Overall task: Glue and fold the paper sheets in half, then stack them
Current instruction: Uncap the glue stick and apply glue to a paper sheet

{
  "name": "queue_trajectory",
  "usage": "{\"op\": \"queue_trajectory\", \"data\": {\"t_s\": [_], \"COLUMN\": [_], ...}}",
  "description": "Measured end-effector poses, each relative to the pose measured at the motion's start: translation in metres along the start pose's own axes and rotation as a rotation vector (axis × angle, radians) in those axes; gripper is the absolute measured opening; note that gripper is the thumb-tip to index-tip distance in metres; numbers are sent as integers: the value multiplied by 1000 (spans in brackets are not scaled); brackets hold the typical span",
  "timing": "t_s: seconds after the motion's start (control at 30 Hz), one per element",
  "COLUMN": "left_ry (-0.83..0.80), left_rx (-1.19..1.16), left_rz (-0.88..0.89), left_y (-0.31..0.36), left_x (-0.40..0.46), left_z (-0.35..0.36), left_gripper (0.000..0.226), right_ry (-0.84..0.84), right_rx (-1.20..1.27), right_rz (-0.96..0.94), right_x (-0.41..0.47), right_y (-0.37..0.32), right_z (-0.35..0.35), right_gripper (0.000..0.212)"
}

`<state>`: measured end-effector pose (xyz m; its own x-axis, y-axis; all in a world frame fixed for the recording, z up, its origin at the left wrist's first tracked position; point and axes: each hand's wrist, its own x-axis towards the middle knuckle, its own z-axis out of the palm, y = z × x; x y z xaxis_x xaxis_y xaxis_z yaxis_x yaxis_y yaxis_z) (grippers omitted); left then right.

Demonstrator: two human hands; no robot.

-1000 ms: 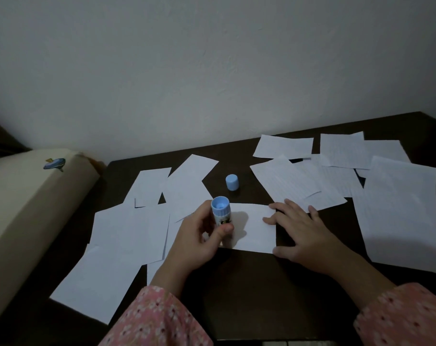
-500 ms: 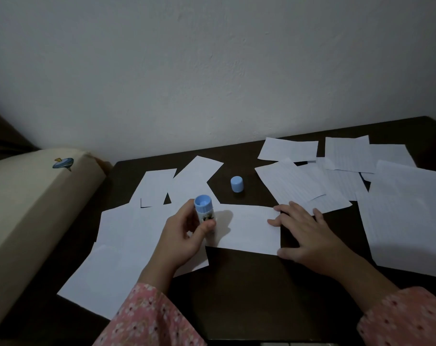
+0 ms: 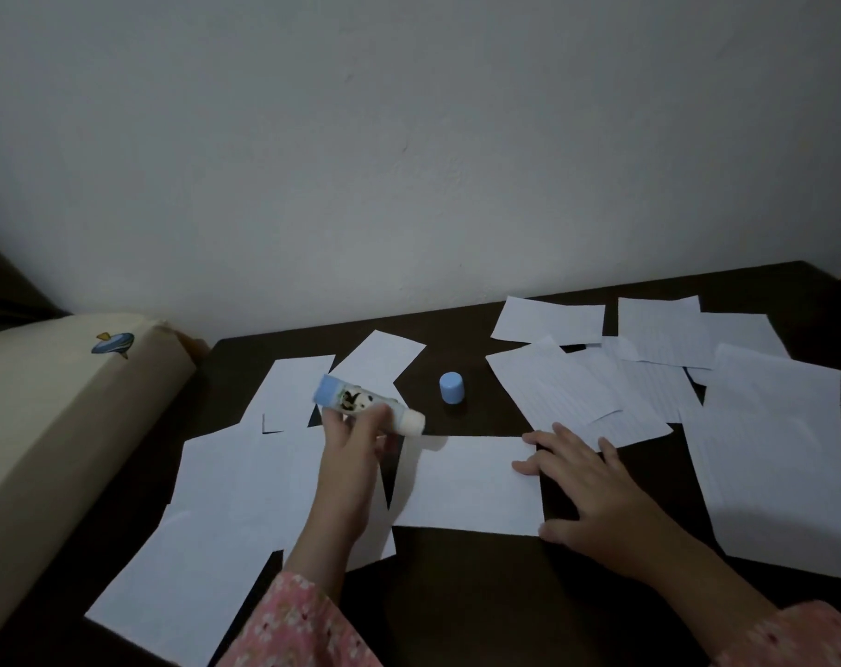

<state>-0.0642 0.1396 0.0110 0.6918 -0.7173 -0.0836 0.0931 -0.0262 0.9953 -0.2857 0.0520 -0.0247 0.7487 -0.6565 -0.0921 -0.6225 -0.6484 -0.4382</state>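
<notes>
Gluing is the step in hand, by the look of it. On the dark table (image 3: 457, 604) the left hand (image 3: 356, 435) is gripping a glue stick (image 3: 368, 405), fingers curled round its barrel, and the stick is lying nearly level with its white, uncapped end pointing right, just over the far left corner of a small paper sheet (image 3: 466, 483). Whether that end is touching the paper, I cannot tell. The right hand (image 3: 587, 493) is lying flat with fingers spread, its fingertips pressing the right edge of that sheet and the thumb at the near corner — holding it in place. The blue cap (image 3: 452, 387) is standing on the table just beyond the sheet. Loose sheets are lying scattered on both sides: a plain pile on the left (image 3: 226, 503), lined ones on the right (image 3: 765, 450). Next, I judge, the stick needs tipping down onto the paper and drawing across it while the right hand is keeping the sheet from sliding — then folding.
</notes>
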Motion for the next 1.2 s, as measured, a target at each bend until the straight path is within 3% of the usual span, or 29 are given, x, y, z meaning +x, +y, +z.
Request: {"op": "queue_trajectory", "data": {"t_s": [0.1, 0.23, 0.4, 0.7, 0.87, 1.03, 1.2], "left_ry": [-175, -285, -363, -393, -370, -306, -223], "left_rx": [268, 504, 554, 606, 642, 683, 734], "left_rz": [72, 281, 386, 406, 405, 354, 312], "left_y": [-4, -8, -12, -12, -13, -11, -8], "left_x": [-7, -13, -13, -14, -8, 5, 13], "left_z": [18, 46, 66, 73, 68, 50, 31], "left_gripper": [50, 42, 38, 32, 41, 51, 46], "right_ry": [58, 136, 199, 228, 217, 243, 260], "right_rx": [31, 31, 82, 94, 79, 71, 46], "right_rz": [-21, -59, -103, -65, -47, -63, -85], "right_x": [1, 0, -4, -5, -4, -5, -5], "right_y": [2, 4, 7, 7, 5, 3, 4], "right_z": [4, 8, 9, 12, 10, 9, 10], "right_gripper": [43, 40, 44, 41, 42, 42, 43]}}
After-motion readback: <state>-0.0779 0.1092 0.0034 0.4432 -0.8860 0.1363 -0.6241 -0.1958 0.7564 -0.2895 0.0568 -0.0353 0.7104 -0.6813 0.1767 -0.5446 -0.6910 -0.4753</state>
